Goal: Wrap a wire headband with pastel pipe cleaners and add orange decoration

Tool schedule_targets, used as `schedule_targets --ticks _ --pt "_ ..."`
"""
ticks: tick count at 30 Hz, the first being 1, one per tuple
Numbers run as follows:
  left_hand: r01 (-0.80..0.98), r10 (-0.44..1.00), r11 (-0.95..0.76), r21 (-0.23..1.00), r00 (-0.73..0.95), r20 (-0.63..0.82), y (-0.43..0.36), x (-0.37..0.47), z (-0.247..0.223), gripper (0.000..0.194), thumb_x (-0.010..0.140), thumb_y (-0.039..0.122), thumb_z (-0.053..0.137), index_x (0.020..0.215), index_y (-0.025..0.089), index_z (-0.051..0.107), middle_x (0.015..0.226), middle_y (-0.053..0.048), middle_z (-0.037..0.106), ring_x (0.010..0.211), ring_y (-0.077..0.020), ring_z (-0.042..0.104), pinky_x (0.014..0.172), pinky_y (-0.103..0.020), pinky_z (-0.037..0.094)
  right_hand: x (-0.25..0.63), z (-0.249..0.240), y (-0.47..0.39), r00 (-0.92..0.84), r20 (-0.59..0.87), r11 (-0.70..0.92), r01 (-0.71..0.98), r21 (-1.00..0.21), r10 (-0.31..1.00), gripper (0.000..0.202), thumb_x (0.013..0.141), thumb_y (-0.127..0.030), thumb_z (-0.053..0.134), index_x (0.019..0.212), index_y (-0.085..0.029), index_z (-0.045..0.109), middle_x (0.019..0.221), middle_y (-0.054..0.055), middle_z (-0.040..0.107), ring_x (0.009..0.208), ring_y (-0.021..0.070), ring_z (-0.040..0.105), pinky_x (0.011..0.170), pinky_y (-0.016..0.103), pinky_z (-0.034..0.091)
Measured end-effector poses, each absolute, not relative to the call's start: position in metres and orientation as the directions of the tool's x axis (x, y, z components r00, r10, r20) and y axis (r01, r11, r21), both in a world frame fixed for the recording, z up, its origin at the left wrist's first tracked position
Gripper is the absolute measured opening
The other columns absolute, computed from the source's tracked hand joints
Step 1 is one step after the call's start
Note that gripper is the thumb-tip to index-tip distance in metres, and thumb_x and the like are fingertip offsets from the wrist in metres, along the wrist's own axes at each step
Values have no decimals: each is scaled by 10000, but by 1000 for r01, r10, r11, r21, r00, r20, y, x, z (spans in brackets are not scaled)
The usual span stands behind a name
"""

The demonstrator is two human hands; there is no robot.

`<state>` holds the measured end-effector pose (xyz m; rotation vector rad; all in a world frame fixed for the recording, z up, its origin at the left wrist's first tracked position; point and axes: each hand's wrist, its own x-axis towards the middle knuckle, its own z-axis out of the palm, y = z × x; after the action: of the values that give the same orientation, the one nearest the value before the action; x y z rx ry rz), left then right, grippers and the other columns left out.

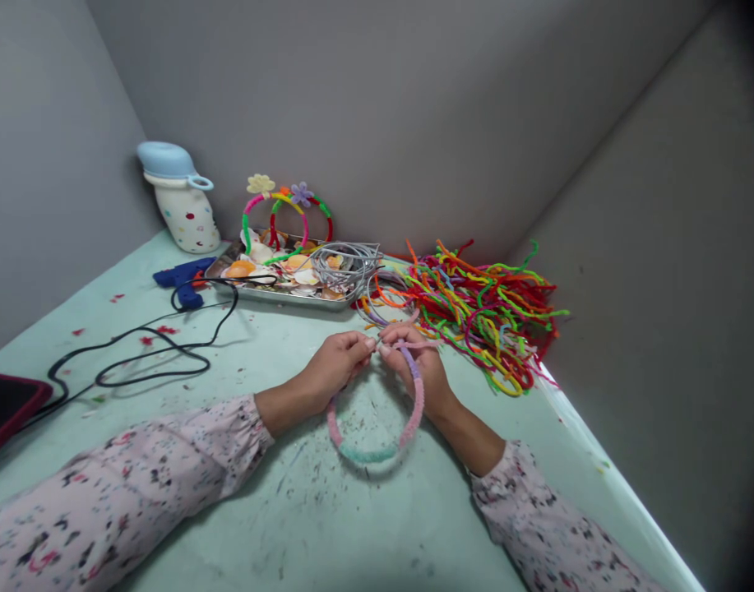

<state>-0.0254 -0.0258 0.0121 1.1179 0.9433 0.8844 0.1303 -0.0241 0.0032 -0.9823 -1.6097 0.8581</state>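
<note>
A ring wrapped in pipe cleaners [369, 454], coloured pink, mint green and purple, is held just over the table, its lower arc towards me. My left hand [339, 366] is closed in a pinch at the ring's top left and covers part of it. Opposite, my right hand [424, 370] grips the top right, thumb and fingers pressed together near the left fingertips. A loose pink pipe cleaner [427, 344] sticks out to the right from between the right fingers. What exactly lies between the two pinches is too small to make out.
Behind my hands stands a metal tray [290, 298] with shells, grey wire coils [349, 265] and two flower-topped rings [276, 197]. Pipe cleaners [488, 308] are heaped at right. Leftward are a blue glue gun [188, 279], black cord [154, 382], bottle [188, 214] and red-edged device [10, 407].
</note>
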Motion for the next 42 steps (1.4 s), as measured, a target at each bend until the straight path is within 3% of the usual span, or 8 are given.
schedule_targets --ticks 3,5,10,20,27,42 --pt "-104 929 195 975 337 -150 -25 -25 10 314 768 442 567 650 169 467 462 68 333 379 -50 240 378 -214 134 128 -1 -23 -127 245 257 91 -962 961 251 714 -301 661 908 -218 526 837 4 564 638 121 508 573 245 419" --pt "-107 937 185 977 320 -142 -25 -24 10 298 766 433 569 669 167 479 482 66 353 389 -50 254 385 -211 144 128 -2 -22 -155 197 214 101 -972 968 225 715 -308 657 873 -206 532 756 -10 544 578 108 469 521 229 386" --pt "-77 951 156 985 282 -129 -25 -23 11 277 749 407 589 667 159 498 489 67 378 405 -46 268 418 -212 189 128 1 -25 -202 213 252 196 -948 956 153 766 -334 600 753 -189 555 659 -18 512 574 119 452 544 244 375" --pt "-97 937 165 982 327 -125 -26 -25 10 234 783 371 556 714 162 475 512 62 395 404 -41 283 382 -182 184 130 -2 -22 -162 204 235 206 -950 966 149 759 -313 574 761 -165 579 607 -15 522 556 126 464 553 246 380" --pt "-97 930 195 976 334 -153 -24 -25 11 111 742 234 576 745 162 492 467 73 390 389 -37 290 377 -159 194 130 -6 -22 -151 195 226 226 -948 969 142 767 -306 562 757 -165 574 601 -19 515 542 119 454 538 234 375" --pt "-100 949 158 982 291 -123 -24 -23 5 190 772 321 587 755 166 479 531 42 506 420 -59 436 391 -158 323 127 0 -22 -125 155 182 245 -952 980 158 768 -309 548 707 -165 569 597 -6 525 542 132 460 510 249 366"
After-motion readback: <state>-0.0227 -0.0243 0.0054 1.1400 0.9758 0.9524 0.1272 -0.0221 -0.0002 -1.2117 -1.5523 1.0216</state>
